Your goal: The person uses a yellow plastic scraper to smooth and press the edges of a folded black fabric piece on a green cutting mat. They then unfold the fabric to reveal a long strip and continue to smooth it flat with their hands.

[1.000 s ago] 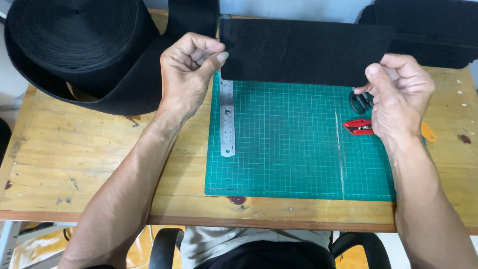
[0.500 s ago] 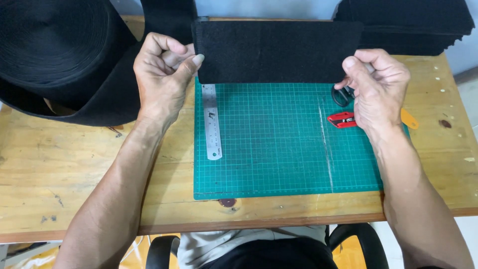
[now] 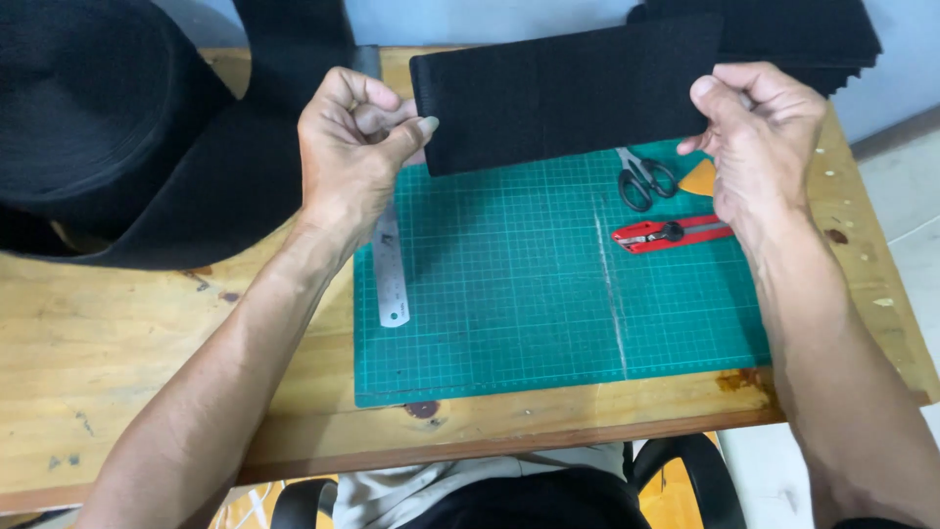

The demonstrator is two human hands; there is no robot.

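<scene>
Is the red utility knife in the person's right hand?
No, the red utility knife lies on the green cutting mat, while the right hand grips the black fabric piece.

both hands raised, left hand [image 3: 354,147] and right hand [image 3: 759,137] in pinch grips

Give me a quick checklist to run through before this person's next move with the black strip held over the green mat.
1. Left hand pinches one end of the black strip: ok.
2. Right hand pinches the other end: ok.
3. Strip taut and flat between the hands: ok, though slightly tilted.
4. Green cutting mat bare under the strip: ok.
5. Scissors and red cutter lie on the mat by the right hand: ok; whether the cutter blade is retracted: cannot tell.
6. Steel ruler straight on the mat's left edge: not ok, partly under the left hand.
</scene>
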